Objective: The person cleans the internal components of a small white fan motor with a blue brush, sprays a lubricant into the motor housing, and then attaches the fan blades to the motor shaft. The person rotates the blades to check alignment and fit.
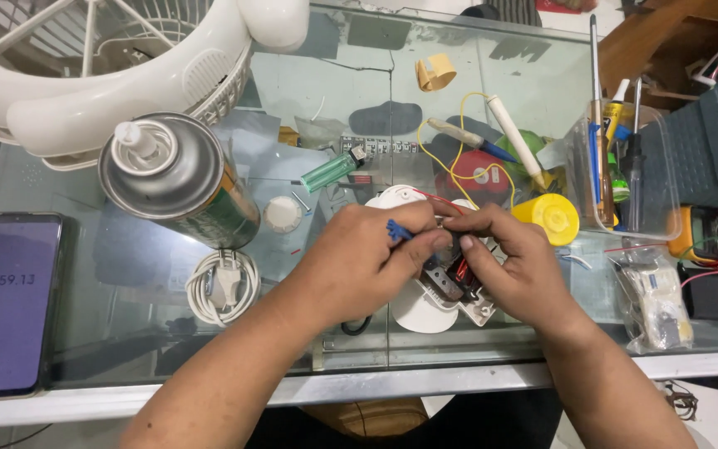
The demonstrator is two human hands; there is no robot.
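Both hands, left hand [363, 258] and right hand [513, 266], pinched thin wires [399, 231] over a white plastic housing [425, 306] near the glass table's [492, 83] front edge.

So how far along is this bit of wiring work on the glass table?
Done: the white housing lies opened on the glass table, its small board exposed. In hand: the left hand and right hand pinch thin wires together above it. Left: the housing is not closed, and the fan grille sits apart at the table's far left.

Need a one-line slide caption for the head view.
Both hands, left hand and right hand, pinch wires over a white housing on a glass table, beside a spray can.
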